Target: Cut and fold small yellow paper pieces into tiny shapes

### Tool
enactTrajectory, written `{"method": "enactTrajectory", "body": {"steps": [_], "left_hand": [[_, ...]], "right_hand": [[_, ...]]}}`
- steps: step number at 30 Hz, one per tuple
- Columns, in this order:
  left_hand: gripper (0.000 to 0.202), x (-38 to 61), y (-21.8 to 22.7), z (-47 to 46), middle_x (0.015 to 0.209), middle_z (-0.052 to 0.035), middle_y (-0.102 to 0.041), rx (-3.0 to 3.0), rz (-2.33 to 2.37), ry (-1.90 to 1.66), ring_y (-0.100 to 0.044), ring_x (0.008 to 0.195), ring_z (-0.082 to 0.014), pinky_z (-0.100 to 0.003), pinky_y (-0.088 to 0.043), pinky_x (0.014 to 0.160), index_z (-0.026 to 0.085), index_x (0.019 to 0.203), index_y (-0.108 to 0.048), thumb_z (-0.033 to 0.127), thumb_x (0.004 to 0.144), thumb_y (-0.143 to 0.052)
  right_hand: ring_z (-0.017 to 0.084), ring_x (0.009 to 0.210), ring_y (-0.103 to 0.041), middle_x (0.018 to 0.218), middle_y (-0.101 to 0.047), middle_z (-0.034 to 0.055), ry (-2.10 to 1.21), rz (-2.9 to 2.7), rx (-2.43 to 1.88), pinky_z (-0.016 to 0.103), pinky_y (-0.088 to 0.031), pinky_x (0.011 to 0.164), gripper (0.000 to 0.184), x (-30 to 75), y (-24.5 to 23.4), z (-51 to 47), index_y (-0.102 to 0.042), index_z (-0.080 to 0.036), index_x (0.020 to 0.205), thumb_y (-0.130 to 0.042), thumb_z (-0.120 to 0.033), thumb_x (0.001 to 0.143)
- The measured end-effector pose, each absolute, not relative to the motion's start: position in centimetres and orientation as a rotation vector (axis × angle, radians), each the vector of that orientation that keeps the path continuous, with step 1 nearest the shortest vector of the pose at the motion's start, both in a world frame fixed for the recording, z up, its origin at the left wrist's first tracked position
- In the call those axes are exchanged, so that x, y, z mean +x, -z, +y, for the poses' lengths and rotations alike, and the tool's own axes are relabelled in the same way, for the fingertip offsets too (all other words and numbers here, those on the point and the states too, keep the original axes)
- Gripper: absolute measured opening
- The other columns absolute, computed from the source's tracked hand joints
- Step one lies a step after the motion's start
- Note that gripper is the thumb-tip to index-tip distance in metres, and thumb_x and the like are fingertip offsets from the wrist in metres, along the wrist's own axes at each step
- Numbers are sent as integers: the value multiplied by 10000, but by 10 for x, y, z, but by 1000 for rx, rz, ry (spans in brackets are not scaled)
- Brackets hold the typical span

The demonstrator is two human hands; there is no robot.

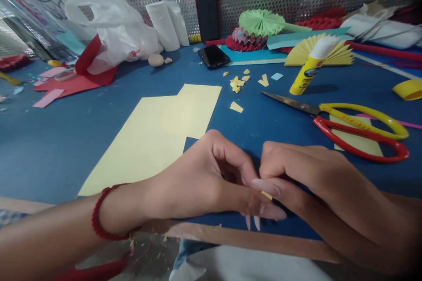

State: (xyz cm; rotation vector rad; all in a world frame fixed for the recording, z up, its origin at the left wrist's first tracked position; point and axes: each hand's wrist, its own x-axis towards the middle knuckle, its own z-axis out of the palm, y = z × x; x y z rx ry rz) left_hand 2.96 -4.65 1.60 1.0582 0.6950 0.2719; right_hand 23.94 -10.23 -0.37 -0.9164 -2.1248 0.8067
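Observation:
My left hand (214,175) and my right hand (306,180) meet at the table's front edge, fingertips pinched together. Between the thumbs shows a tiny bit of yellow paper (267,195); most of it is hidden by the fingers. A red cord bracelet circles my left wrist. Just beyond the left hand lies a pale yellow sheet of paper (145,136) with a stepped outline. Scissors (316,109) with one yellow and one red handle lie beyond the right hand, partly over a small yellow paper piece (358,138). Small yellow paper scraps (236,83) are scattered past the hands.
A yellow glue stick (306,70) stands upright behind the scissors, before a pleated yellow paper fan (293,55). Phones (207,9), green folded paper (262,22) and a white plastic bag (115,30) line the back. Red paper (75,83) lies at left.

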Motion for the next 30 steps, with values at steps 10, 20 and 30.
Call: {"method": "enactTrajectory", "body": {"steps": [10,20,30], "left_hand": [[148,28,-18,-46,678,22,-765,1234,675,-490,-661,627,-43,-91,-543,624,117,731,-818,40,741,-943],[222,26,-15,-44,701,25,-749,1344,678,-493,-641,633,-58,-111,-506,579,137,768,-782,118,704,-994],[124,30,-16,-44,754,14,-764,1236,597,-445,-693,701,-51,-86,-583,670,128,782,-802,114,833,-913]], "right_hand": [[64,569,-550,705,-588,-78,-626,-2028,-1080,203,-437,554,303,239,-1,-102,-562,-236,828,-515,-289,1123],[97,593,-600,716,-625,-61,-558,-2077,-1131,232,-454,546,283,241,2,-106,-544,-254,834,-477,-263,1109],[49,613,-609,733,-624,-98,-563,-2023,-1072,183,-444,571,247,238,6,-104,-571,-260,906,-473,-261,1132]]}}
